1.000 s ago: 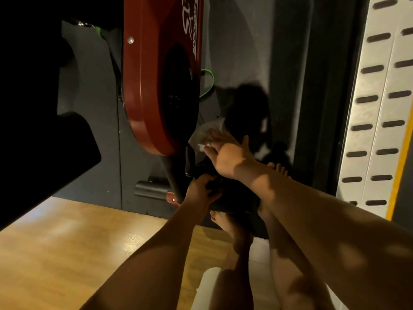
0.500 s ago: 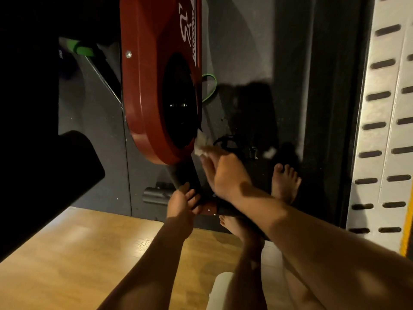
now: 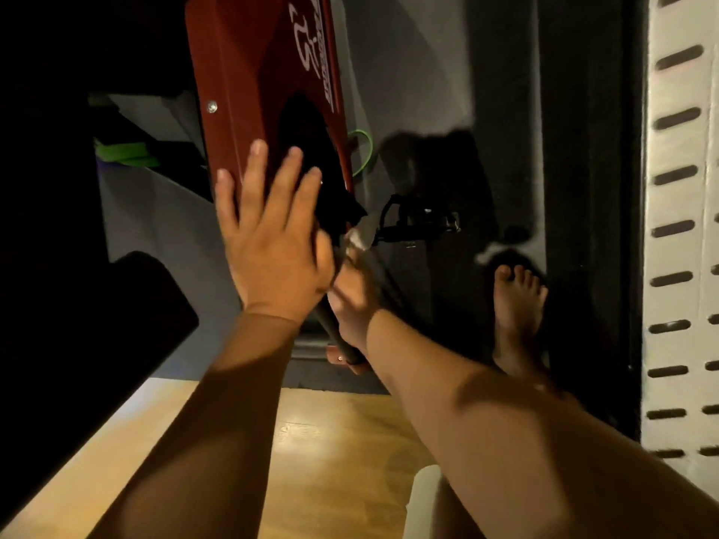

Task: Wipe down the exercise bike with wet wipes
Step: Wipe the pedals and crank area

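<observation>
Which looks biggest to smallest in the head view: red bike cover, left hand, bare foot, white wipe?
1. Red bike cover.
2. Left hand, though nearness inflates it.
3. Bare foot.
4. White wipe, partly hidden.

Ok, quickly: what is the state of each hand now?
Left hand: open, fingers spread against the red cover.
Right hand: wet wipe at its fingertips; grip cannot be told.
</observation>
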